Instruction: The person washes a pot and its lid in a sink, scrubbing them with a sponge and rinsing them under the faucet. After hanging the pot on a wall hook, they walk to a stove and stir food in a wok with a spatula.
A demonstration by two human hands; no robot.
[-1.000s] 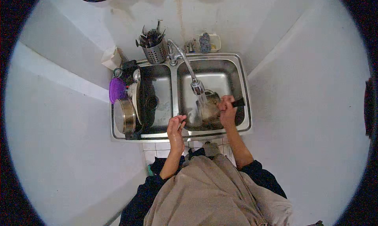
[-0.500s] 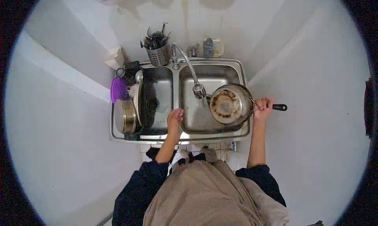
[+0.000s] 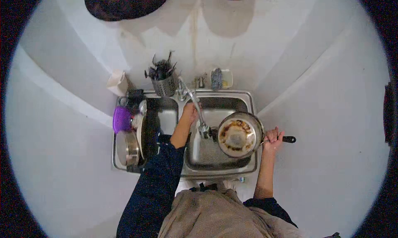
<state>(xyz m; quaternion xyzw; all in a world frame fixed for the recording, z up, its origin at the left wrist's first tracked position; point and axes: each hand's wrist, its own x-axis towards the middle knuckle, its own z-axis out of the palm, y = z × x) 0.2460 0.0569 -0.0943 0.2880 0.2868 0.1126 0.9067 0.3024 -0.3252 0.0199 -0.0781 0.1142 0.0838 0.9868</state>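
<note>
My right hand is closed on the black handle of a metal pan, at the right of the sink. The pan's scorched, brown-stained underside faces up over the right basin. My left hand is beside the faucet, near the divider between the basins; its fingers are partly hidden and blurred. The faucet's head hangs just left of the pan.
A utensil holder stands behind the sink, with a soap dish and scrubber to its right. A purple item and a round metal pot sit at the left. Dark pans hang above.
My left hand has moved from the front of the divider up to the faucet. The view has tilted upward, showing more of the hanging pans. The right hand still holds the pan.
</note>
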